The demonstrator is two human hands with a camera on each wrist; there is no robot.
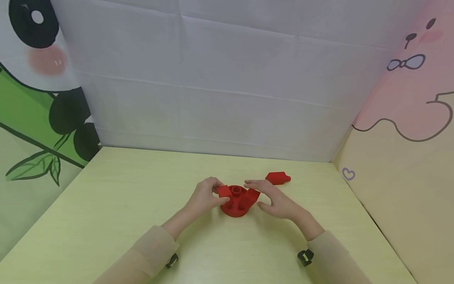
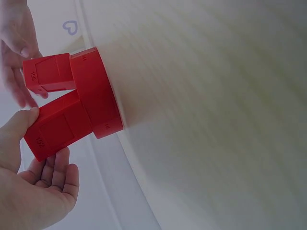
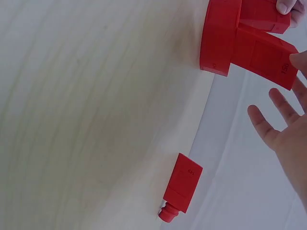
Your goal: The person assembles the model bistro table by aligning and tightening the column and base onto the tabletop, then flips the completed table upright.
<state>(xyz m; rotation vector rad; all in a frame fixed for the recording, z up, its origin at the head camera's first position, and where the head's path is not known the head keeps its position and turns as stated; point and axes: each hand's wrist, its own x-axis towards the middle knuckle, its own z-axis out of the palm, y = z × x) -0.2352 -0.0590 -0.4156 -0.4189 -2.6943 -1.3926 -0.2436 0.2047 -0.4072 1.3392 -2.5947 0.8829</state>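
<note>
On the table stands a round red base (image 1: 235, 213) with sockets, carrying two upright red blocks that lean outward. My left hand (image 1: 205, 194) holds the left block (image 2: 60, 125), marked 152, between thumb and fingers. Around the right block (image 3: 265, 56) my right hand (image 1: 278, 200) is spread, fingers extended and loosely bent; its thumb is close to the block's top, and contact is unclear. Behind the right hand, a third red block (image 3: 184, 181) with a round knobbed end lies on its side on the table.
The pale wooden table (image 1: 142, 189) meets a white cloth wall (image 1: 220, 98) at the back. Printed cartoon panels stand at both sides. A dark wrist-mounted device (image 1: 306, 257) shows under the right sleeve, and another (image 1: 172, 260) under the left.
</note>
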